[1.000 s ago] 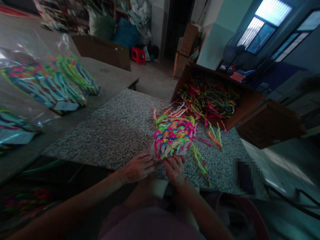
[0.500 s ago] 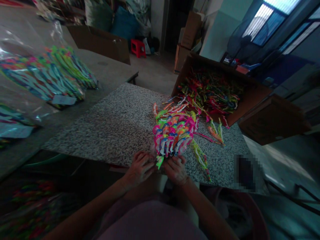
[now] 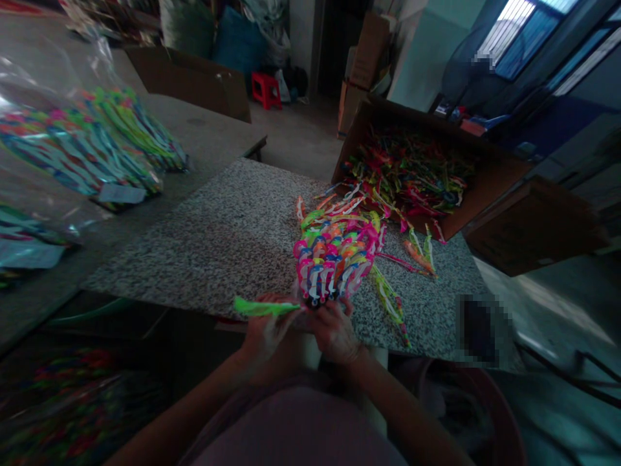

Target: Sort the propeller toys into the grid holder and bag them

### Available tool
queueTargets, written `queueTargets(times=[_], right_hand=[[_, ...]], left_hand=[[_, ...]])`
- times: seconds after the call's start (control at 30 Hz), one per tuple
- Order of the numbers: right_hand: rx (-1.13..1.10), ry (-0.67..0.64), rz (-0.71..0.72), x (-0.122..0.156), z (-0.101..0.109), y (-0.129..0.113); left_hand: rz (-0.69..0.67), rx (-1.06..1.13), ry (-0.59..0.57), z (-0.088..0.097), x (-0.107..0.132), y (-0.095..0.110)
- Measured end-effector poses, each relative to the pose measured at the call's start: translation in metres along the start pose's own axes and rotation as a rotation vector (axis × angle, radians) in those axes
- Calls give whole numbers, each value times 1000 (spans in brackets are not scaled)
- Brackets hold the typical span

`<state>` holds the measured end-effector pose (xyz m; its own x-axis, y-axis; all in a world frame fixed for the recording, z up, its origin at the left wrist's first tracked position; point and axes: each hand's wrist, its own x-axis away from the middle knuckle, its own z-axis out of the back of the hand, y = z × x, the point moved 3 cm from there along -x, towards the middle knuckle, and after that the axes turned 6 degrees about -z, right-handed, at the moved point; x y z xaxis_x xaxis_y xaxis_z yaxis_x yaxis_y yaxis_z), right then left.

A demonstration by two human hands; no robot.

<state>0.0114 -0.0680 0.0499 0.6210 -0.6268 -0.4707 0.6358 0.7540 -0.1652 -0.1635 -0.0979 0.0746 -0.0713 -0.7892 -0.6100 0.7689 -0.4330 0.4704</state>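
Observation:
A bundle of bright plastic strips (image 3: 334, 259) in pink, green, orange and white lies fanned out on the speckled granite slab (image 3: 228, 239). My right hand (image 3: 334, 333) is closed on the near end of the bundle at the slab's front edge. My left hand (image 3: 264, 330) is closed on a single green strip (image 3: 262, 306) that sticks out to the left, away from the bundle.
An open cardboard box (image 3: 485, 175) full of loose coloured strips stands at the slab's far right, with several strips (image 3: 412, 249) spilled beside it. Clear bags of packed strips (image 3: 87, 149) lie on the table to the left. A red stool (image 3: 266, 90) stands on the floor behind.
My left hand has drawn one green strip out of the bundle's near end and swung it to the left. The bundle has shifted a little towards me.

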Motion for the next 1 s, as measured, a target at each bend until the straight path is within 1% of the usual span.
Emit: queueTargets(times=[0.07,0.13,0.23,0.3,0.37,0.43,0.5,0.57,0.63,0.67,0.77,0.83,0.9,1.0], right_hand=[[-24,-7,-3,1,2,-4],[-45,3,18,3,1,-6],[-55,-9,39,6,-2,-6],[-42,-13,59,6,-4,-6],[-26,9,70,7,-4,-8],[-18,43,38,7,-3,-12],[-1,67,-51,8,-1,-18],[35,69,-163,8,-1,-25],[71,50,-255,7,-2,-32],[78,42,-277,7,-2,-35],[54,49,-254,5,-1,-42],[20,60,-217,7,-1,-43],[-2,64,-219,10,-3,-41],[28,72,-271,15,-6,-41]], left_hand=[[149,41,47,6,1,1],[260,79,76,8,2,2],[340,110,85,6,2,5],[347,81,88,5,1,7],[325,41,86,7,-1,10],[296,14,71,12,-3,13],[281,-1,72,19,-4,15],[287,10,102,25,-4,16],[321,69,122,26,-3,16],[348,117,125,24,-2,16],[436,261,136,18,0,16],[451,314,129,16,0,17],[417,318,96,15,0,19],[340,268,26,14,0,20]])
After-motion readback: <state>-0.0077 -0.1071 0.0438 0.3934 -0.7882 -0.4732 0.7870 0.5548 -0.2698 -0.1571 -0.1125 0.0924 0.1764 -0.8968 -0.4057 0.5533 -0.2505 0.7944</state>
